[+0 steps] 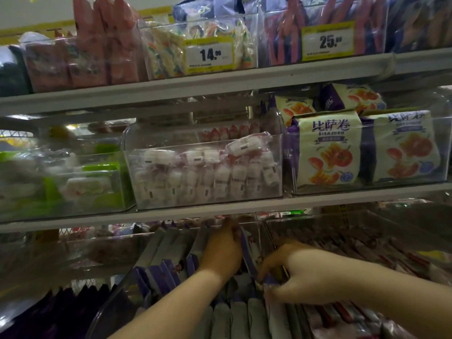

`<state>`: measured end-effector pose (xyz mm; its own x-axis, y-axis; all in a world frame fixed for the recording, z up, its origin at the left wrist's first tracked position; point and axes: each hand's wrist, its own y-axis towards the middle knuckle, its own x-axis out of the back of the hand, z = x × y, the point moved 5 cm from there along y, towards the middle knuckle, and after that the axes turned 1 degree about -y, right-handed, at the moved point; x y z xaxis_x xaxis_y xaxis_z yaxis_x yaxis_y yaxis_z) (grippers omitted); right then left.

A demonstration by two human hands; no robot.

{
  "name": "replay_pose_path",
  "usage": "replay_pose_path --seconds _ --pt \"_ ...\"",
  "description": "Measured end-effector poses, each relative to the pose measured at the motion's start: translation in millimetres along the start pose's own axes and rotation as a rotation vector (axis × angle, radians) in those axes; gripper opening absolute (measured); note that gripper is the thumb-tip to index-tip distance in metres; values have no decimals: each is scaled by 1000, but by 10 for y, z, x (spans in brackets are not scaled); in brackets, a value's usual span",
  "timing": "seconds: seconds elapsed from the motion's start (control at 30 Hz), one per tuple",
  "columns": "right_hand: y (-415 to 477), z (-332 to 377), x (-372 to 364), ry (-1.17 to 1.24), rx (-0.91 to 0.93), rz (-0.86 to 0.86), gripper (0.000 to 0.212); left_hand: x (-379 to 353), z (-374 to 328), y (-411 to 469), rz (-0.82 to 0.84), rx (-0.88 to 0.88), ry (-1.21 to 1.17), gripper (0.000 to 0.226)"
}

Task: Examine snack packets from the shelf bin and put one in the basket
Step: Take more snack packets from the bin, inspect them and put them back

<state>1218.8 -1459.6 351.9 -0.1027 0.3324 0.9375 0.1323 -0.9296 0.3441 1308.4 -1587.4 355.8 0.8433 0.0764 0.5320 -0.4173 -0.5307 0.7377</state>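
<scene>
Both my hands are inside a clear plastic shelf bin (115, 297) on the lowest visible shelf, filled with several purple snack packets (161, 272) standing on edge. My left hand (223, 250) reaches deep into the bin, fingers against one upright purple packet (248, 253) near the bin's right wall. My right hand (293, 272) is lower and to the right, its fingers curled and pinching the near edge of that packet. No basket is in view.
The shelf above carries clear bins: green packs (80, 187), white-and-red sweets (208, 177) and pizza-roll bags (330, 152). The top shelf shows price tags 14.90 (209, 55) and 25.99 (329, 41). Red-and-silver packets (354, 243) fill the bin to the right.
</scene>
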Motion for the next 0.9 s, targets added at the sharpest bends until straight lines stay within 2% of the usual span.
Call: replay_pose_path --seconds 0.1,0.3,0.43,0.6,0.7,0.83,0.9 --pt "24 71 -7 -71 -33 102 26 104 -49 -75 -151 80 -101 14" --pt "-18 236 -123 -327 -124 340 32 184 -52 -359 -239 242 -258 11" --pt "-34 310 -217 -430 -133 429 32 333 -95 -682 -357 114 -290 19" --pt "47 330 -287 -551 -174 540 37 555 -139 -938 -426 131 -319 21" --pt "-17 331 -218 -414 -176 386 32 766 -207 -1096 -519 105 -321 23" --pt "-230 321 33 -104 -96 -144 21 1057 -273 -1287 -624 59 -339 17" --pt "-346 389 122 205 -87 -359 27 1128 -353 -1388 -644 -10 -320 10"
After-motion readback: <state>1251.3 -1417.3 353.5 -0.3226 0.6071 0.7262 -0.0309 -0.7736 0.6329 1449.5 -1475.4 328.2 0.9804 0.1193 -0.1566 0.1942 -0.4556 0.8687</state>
